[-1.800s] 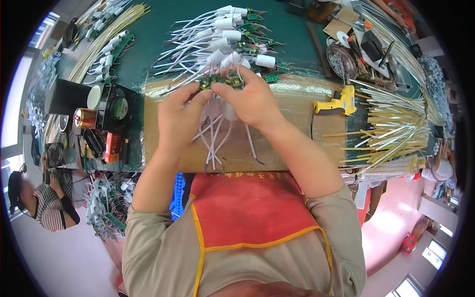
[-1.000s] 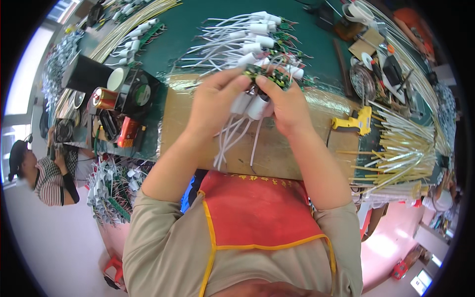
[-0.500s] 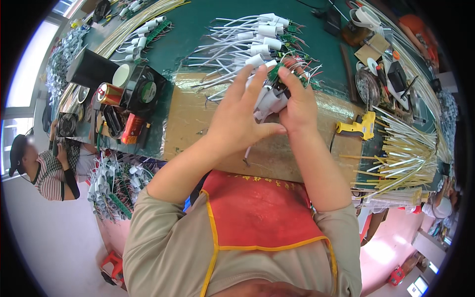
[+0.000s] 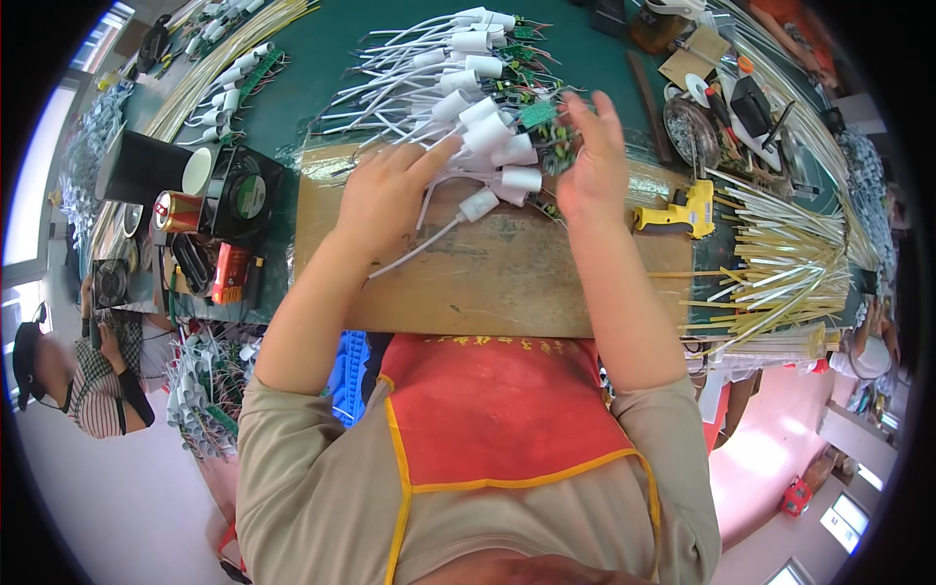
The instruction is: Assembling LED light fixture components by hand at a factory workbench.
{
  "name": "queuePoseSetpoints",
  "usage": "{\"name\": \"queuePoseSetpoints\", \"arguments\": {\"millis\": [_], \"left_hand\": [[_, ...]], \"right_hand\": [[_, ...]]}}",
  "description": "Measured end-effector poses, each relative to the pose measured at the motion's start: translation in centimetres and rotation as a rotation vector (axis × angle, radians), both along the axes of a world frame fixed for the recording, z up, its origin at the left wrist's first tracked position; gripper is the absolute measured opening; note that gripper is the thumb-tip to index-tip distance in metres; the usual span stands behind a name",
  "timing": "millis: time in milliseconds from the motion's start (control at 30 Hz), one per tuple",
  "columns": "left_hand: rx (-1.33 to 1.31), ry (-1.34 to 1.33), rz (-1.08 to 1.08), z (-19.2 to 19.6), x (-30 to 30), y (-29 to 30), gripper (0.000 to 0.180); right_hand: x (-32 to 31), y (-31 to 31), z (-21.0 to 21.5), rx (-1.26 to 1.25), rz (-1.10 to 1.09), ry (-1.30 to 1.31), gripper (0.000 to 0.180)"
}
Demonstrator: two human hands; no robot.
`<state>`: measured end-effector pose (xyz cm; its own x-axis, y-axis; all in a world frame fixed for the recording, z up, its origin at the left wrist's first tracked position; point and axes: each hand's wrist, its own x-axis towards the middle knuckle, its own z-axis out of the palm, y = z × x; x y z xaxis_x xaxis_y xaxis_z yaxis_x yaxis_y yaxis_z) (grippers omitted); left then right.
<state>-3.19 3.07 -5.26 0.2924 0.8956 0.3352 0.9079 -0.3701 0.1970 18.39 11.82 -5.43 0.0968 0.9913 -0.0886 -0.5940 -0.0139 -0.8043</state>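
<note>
A row of white cylindrical lamp holders (image 4: pixel 471 41) with white cables and green circuit boards (image 4: pixel 536 114) lies across the bench in front of me. Over the cables on the near left side, my left hand (image 4: pixel 385 195) is closed, its index finger stretched against a white holder (image 4: pixel 485 134). My right hand (image 4: pixel 597 161) stands open on the other side, fingers up and apart, beside the slightly blurred circuit boards. Between the hands, a few loose holders (image 4: pixel 478 205) rest on the brown board. The left fingertips are partly hidden.
A brown board (image 4: pixel 468 292) covers the near green bench top. At right lie a yellow glue gun (image 4: pixel 690 208) and a sheaf of yellowish strips (image 4: pixel 790 263). A black fan (image 4: pixel 249 195), a can (image 4: pixel 178 212) and a dark cup (image 4: pixel 141 168) stand left. Another person (image 4: pixel 93 375) is at far left.
My hands have moved apart, the left one leftward to the cables, the right one opening beside the boards. The holders between them now lie more spread out. The view has shifted slightly.
</note>
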Motion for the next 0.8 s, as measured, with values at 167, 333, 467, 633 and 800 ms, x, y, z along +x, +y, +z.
{"name": "queuePoseSetpoints", "arguments": {"millis": [167, 333, 467, 633, 800], "left_hand": [[-0.09, -0.173, 0.017, -0.1, 0.1, -1.2, 0.062], [-0.085, -0.086, -0.056, 1.4, 1.7, -3.5, 0.066], [-0.063, 0.052, -0.117, -0.1, 2.0, -4.1, 0.062], [0.022, 0.244, -0.092, -1.8, -0.7, -1.7, 0.05], [0.086, 0.27, -0.066, -2.2, -2.7, 1.3, 0.042]], "right_hand": [[4.4, -0.5, 0.9, 0.335, -0.291, -0.786, 0.08], [3.9, -6.0, 2.1, 1.137, 0.223, -1.532, 0.067], [3.4, -6.7, -1.2, 1.081, 0.391, -1.717, 0.068], [3.0, -3.9, -2.3, 1.248, 0.323, -1.675, 0.068], [1.9, 0.0, -2.3, 1.395, 0.385, -1.642, 0.065]]}}
